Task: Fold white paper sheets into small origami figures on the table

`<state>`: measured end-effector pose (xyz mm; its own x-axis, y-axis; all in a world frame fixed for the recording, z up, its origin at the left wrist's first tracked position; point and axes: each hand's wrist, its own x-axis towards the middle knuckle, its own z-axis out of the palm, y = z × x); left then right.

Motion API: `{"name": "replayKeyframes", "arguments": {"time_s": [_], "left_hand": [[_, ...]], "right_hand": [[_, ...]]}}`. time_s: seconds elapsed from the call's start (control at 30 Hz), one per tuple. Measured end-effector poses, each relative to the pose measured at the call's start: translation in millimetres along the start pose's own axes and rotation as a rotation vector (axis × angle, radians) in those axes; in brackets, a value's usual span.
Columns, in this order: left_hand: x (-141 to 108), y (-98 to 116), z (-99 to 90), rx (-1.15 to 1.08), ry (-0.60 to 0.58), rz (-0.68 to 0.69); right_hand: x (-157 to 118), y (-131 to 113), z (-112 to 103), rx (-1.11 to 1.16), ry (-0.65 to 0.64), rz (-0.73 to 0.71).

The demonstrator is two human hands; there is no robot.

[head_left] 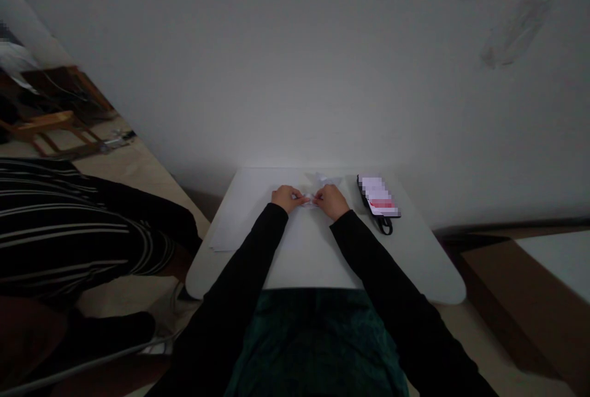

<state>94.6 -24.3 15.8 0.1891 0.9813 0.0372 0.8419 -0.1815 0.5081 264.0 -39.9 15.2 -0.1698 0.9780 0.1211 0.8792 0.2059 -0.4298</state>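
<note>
Both hands meet over the middle of a white table (pixel 318 262), close to its wall side. My left hand (pixel 287 198) is closed, fingertips pinching the left side of a small whitish piece (pixel 309 201), perhaps paper or plastic. The fingers of my right hand (pixel 332 200) pinch the same piece from the right. Its details are too small and dim to make out. Just behind my right hand lies a crumpled, see-through wrapper (pixel 326 179). White paper sheets (pixel 244 212) lie flat to the left, partly under my left forearm.
A phone (pixel 380 196) in a dark case with a strap (pixel 385 225) lies on the table's right. A person in a striped top (pixel 69 231) sits close at the left. A cardboard box (pixel 530 298) stands at the right, and a wall (pixel 295 77) rises behind the table.
</note>
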Motion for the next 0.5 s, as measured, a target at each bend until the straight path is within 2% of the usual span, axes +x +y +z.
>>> {"name": "replayKeyframes", "arguments": {"time_s": [0.5], "left_hand": [[-1.9,-2.3,2.0,-0.009,0.026,0.028]], "right_hand": [[2.3,3.4,8.5,-0.021,0.057,-0.044]]}}
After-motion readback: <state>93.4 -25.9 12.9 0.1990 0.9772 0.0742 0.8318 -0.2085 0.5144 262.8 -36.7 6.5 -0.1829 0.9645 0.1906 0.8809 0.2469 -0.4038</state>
